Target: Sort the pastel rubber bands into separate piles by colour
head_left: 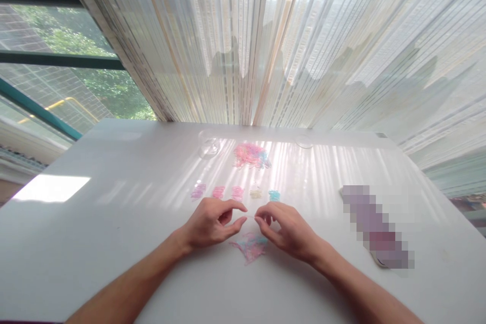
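Note:
Over the middle of the table, my left hand [216, 220] has its thumb and forefinger apart, with nothing visibly gripped between them. My right hand [288, 228] faces it, thumb and forefinger pinched on a thin pale rubber band [250, 216] that spans the small gap toward my left fingertips. Just below both hands lies a loose pile of pink and blue rubber bands [250, 249]. Beyond them, small sorted groups form a row: purple bands [198, 191], pink bands [218, 192], more pink bands [237, 193], pale yellow bands [256, 193] and blue bands [274, 195].
A larger mixed heap of bands [250, 155] sits farther back. Left of it is a clear round container [209, 147]; a clear round lid [304, 142] lies to the right. A blurred-out long object [375, 228] rests on the white table [114, 263]. Striped curtains [243, 50] hang behind.

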### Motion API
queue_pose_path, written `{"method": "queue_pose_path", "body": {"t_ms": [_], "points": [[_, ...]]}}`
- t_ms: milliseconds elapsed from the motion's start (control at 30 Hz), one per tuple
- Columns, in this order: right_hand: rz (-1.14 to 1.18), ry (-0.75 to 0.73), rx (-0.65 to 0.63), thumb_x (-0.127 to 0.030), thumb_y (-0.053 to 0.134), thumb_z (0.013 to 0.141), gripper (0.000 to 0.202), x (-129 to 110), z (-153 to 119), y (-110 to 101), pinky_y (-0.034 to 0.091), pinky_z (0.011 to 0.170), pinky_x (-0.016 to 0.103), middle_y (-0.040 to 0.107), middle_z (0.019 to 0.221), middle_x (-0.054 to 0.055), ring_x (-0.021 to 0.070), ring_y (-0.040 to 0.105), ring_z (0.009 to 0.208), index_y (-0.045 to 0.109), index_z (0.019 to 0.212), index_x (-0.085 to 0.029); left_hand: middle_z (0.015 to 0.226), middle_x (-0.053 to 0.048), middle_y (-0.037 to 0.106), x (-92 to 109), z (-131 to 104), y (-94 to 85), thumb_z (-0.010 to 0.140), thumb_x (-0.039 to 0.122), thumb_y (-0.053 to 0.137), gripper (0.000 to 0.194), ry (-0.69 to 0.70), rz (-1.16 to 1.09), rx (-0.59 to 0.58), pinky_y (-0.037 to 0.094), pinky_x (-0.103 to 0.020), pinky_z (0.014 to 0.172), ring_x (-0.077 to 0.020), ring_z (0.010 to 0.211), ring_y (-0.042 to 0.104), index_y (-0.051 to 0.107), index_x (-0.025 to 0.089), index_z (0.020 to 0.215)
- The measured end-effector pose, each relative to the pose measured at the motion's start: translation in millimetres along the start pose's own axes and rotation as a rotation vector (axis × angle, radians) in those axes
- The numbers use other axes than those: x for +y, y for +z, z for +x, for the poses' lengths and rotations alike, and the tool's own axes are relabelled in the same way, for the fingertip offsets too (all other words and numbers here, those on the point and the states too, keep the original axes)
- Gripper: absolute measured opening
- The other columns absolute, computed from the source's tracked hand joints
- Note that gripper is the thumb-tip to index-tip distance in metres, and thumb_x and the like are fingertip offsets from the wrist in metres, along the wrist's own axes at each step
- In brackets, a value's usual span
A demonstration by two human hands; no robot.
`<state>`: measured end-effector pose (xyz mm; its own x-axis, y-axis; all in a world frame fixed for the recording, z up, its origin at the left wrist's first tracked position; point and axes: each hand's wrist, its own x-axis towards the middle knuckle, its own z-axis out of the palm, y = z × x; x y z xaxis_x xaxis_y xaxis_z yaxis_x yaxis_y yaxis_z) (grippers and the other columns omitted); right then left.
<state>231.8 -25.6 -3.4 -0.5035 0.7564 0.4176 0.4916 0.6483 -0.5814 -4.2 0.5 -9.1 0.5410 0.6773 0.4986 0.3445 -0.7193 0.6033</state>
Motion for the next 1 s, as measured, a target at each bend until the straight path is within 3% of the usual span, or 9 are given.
{"method": "queue_pose_path", "body": {"t_ms": [367, 600, 1000], "points": [[0.002, 0.003, 0.026, -0.02, 0.051, 0.099, 0.009, -0.5, 0.7, -0.5, 0.046, 0.062, 0.025, 0.067, 0.076, 0.001, 0.0133, 0.059, 0.064, 0.059, 0.094, -0.021, 0.053, 0.01, 0.036, 2.9, 1.6, -0.8, 0.087, 0.014, 0.066, 0.006, 0.002, 0.002, -0.003, 0.032, -0.019, 0.05, -0.0063, 0.047, 0.031, 0.07, 0.018, 0.085], [0.008, -0.019, 0.006, -0.034, 0.06, 0.099, 0.015, 0.9, -1.2, 0.6, 0.047, 0.062, 0.026, 0.068, 0.076, 0.002, 0.0144, 0.062, 0.065, 0.062, 0.103, -0.02, 0.051, 0.01, 0.035, 3.6, 1.8, 1.9, 0.09, 0.015, 0.065, 0.007, 0.028, -0.029, 0.005, 0.031, -0.02, 0.05, -0.0064, 0.046, 0.03, 0.071, 0.019, 0.087], [-0.003, -0.023, 0.023, -0.021, 0.056, 0.097, 0.011, -1.5, 0.5, 0.0, 0.044, 0.06, 0.025, 0.062, 0.069, -0.001, 0.0128, 0.057, 0.061, 0.061, 0.088, -0.02, 0.051, 0.01, 0.038, 5.9, 1.3, 2.1, 0.087, 0.015, 0.065, 0.007, -0.001, 0.005, -0.02, 0.033, -0.02, 0.05, -0.0064, 0.046, 0.032, 0.07, 0.018, 0.084]]}}
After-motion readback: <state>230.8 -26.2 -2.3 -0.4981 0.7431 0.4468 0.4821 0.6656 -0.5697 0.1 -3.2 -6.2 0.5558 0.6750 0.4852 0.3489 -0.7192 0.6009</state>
